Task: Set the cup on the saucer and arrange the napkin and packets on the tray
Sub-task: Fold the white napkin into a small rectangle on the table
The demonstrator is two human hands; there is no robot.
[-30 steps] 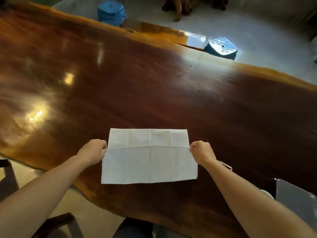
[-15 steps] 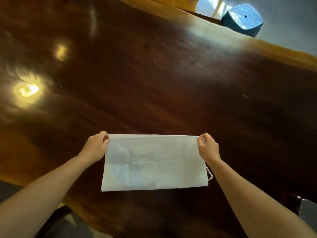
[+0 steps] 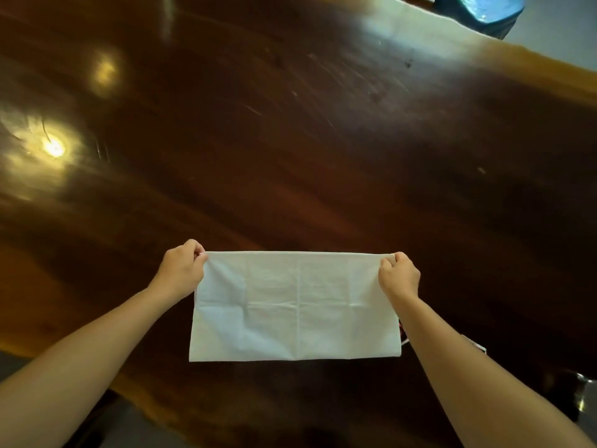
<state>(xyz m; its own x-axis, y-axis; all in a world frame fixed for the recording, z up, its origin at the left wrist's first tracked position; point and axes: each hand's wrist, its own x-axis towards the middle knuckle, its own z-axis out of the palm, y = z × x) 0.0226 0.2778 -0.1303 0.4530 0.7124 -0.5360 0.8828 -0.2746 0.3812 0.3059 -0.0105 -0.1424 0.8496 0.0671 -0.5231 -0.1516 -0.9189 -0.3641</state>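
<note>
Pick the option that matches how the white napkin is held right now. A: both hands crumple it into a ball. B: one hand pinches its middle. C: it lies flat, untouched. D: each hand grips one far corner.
D: the left hand and the right hand each pinch a far corner of the napkin, spread out between them.

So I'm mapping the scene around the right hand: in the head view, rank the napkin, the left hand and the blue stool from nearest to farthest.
From the right hand:
1. Napkin, pinched at its top right corner.
2. Left hand, at the opposite top corner.
3. Blue stool, beyond the table's far edge, upper right.
</note>
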